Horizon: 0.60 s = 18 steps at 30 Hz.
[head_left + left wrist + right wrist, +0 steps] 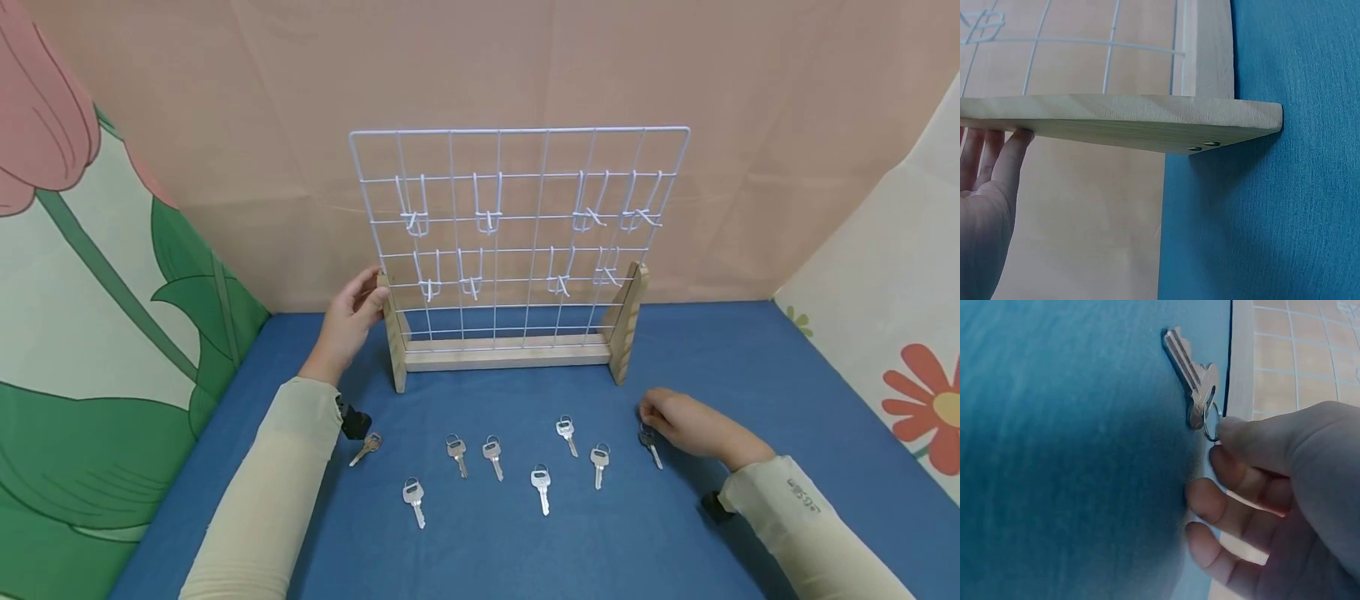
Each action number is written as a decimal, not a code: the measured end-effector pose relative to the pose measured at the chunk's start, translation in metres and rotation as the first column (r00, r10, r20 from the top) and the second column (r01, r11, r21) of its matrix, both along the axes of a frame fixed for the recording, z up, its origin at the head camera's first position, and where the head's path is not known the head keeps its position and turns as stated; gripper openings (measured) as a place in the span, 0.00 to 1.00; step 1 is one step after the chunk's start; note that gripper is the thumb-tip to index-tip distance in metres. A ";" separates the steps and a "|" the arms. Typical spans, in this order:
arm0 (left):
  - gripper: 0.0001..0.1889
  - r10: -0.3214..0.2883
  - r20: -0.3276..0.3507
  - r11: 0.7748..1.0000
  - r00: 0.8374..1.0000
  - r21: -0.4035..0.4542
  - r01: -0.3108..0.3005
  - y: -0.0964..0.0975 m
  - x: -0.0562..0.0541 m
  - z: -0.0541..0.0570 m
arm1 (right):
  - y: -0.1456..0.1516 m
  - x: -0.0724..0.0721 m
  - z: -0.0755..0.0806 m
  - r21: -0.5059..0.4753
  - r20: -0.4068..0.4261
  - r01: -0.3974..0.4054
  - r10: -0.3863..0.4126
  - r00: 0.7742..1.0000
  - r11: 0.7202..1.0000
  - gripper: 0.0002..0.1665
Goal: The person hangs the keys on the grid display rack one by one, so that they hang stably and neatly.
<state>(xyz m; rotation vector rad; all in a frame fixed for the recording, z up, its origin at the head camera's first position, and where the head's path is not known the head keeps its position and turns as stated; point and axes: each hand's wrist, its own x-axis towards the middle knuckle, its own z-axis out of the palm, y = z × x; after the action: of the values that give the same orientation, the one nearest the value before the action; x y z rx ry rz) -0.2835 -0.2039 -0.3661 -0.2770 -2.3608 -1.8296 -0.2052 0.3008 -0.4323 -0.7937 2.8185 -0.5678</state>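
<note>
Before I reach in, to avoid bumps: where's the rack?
In the head view, the rack stands centrally behind the keys, the left hand touching its left support.

Near the worktop's far edge stands a wooden stand bearing a white wire grid with hooks. The left hand touches the stand's left side; towards the right edge, the right hand holds one key. Seven other keys lie scattered.
</note>
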 end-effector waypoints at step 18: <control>0.33 0.006 0.007 1.000 1.000 0.005 -0.006 0.001 0.002 0.001 | 0.001 0.003 0.006 0.039 0.097 0.146 -0.149 0.984 0.989 0.04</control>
<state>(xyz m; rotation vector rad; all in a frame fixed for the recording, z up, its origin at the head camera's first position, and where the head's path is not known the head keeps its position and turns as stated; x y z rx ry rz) -0.2811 -0.2031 -0.3649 -0.2630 -2.3580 -1.8365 -0.2026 0.3020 -0.4259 -0.5381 2.8021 -0.5655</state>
